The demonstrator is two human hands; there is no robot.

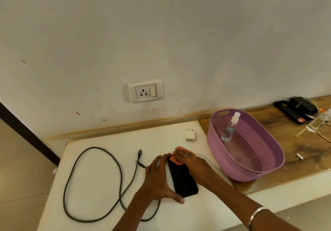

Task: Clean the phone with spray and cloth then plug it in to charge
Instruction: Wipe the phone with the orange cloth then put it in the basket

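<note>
A black phone (182,178) lies flat on the white table (100,203), screen up. My left hand (159,178) braces it, fingers along its left edge and thumb at its near corner. My right hand (192,160) presses an orange cloth (176,156) onto the phone's far end. A clear spray bottle (230,127) leans inside the purple basket (268,159). The dark charging cable (93,184) loops across the table to the left, its plug end (139,153) free. A white charger adapter (190,135) stands near the wall. The wall socket (145,91) has nothing plugged in.
A wooden counter (290,148) lies to the right, holding black devices (295,110), white cables (320,121) and a small white piece (300,156). The table's left edge drops to the tiled floor.
</note>
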